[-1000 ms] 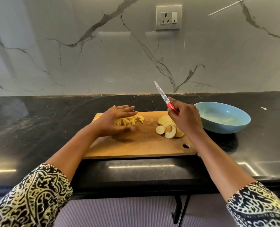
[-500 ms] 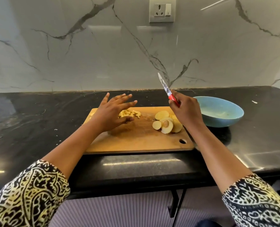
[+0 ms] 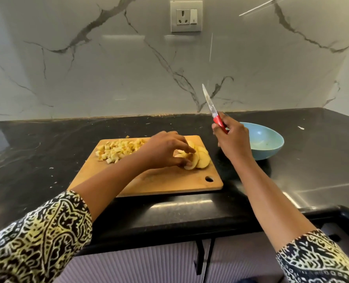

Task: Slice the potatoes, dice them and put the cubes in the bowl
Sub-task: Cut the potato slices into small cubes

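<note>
Fingers point(image 3: 184, 148) of my left hand point(image 3: 162, 153) curl over the potato slices point(image 3: 203, 161) on the cutting board point(image 3: 169, 183); I judge to stack them for dicing. Cubes point(image 3: 116, 150) lie heaped far-left. My right hand point(image 3: 233, 142) grips the knife point(image 3: 211, 105) blade-up, clear of the fingers. The bowl point(image 3: 269, 139) sits just right of the board.

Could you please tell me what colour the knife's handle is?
The knife handle is red, clearest in the head view, in the right hand.
</note>
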`<state>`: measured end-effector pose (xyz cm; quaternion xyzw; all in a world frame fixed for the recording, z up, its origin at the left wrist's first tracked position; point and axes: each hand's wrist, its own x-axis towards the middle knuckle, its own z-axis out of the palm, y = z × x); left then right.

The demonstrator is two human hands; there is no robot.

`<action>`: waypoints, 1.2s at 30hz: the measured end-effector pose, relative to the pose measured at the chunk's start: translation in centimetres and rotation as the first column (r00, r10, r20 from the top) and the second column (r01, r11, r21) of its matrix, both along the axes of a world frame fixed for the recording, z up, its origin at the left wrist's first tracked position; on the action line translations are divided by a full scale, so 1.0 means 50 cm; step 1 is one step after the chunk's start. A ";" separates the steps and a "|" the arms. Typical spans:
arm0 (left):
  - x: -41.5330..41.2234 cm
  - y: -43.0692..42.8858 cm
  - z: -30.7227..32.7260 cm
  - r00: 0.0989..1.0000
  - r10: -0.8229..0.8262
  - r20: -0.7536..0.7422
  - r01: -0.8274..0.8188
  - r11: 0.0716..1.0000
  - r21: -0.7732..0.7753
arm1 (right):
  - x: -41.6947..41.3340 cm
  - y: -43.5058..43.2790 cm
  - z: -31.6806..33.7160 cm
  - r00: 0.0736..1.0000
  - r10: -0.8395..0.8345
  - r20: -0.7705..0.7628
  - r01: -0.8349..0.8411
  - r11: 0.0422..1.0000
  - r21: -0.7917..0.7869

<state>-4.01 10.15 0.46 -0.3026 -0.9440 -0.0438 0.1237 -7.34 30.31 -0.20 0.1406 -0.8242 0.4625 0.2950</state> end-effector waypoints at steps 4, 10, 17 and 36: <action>-0.004 0.006 -0.013 0.999 0.019 -0.029 -0.017 0.996 0.084 | 0.024 -0.010 -0.029 0.984 0.162 -0.069 -0.156 0.984 0.087; -0.002 0.003 -0.033 0.995 0.007 -0.095 0.011 0.983 0.184 | 0.016 -0.008 -0.014 0.965 0.168 -0.201 -0.147 0.983 0.111; 0.006 0.012 -0.026 0.995 0.090 0.036 -0.097 0.943 0.317 | 0.014 -0.006 -0.010 0.939 0.061 -0.340 0.015 0.976 0.216; 0.035 -0.024 -0.019 0.981 0.123 0.151 -0.187 0.817 0.545 | 0.035 -0.105 0.004 0.886 0.036 -0.462 0.154 0.918 0.367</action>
